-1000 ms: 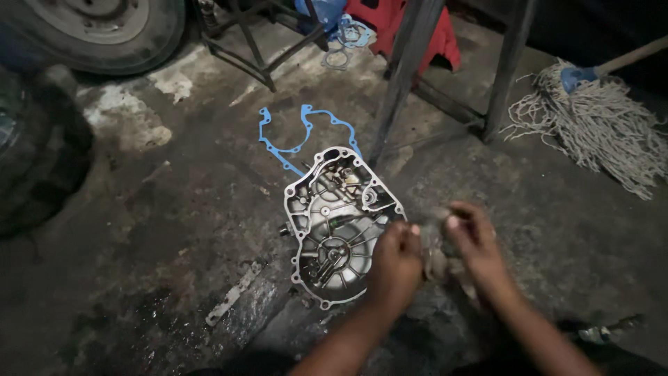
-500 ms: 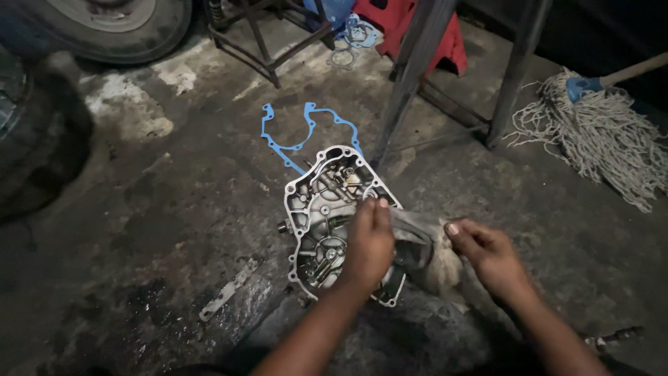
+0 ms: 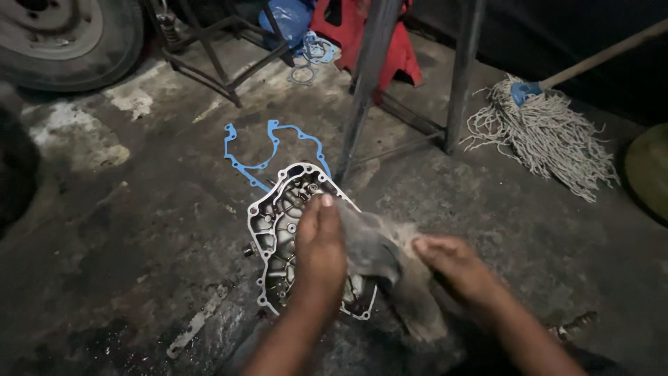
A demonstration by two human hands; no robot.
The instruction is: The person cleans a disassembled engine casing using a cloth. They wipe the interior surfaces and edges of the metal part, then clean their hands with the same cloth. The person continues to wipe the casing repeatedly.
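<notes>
Two hands are at work over a metal engine cover (image 3: 282,230) that lies flat on the dark, dirty floor (image 3: 125,278). The left hand (image 3: 320,251) lies on top of the cover, fingers held together and pressed down on a grey rag (image 3: 376,251). The rag is spread over the right side of the cover. The right hand (image 3: 456,268) is just beside the cover, and its fingers grip the rag's other end. A thin blue gasket (image 3: 271,150) lies on the floor right behind the cover. Farther back sit a blue bag (image 3: 289,17) and a red stool (image 3: 400,49). A mop (image 3: 543,136) lies far to the right, and a wheel (image 3: 62,38) is at the top left.
</notes>
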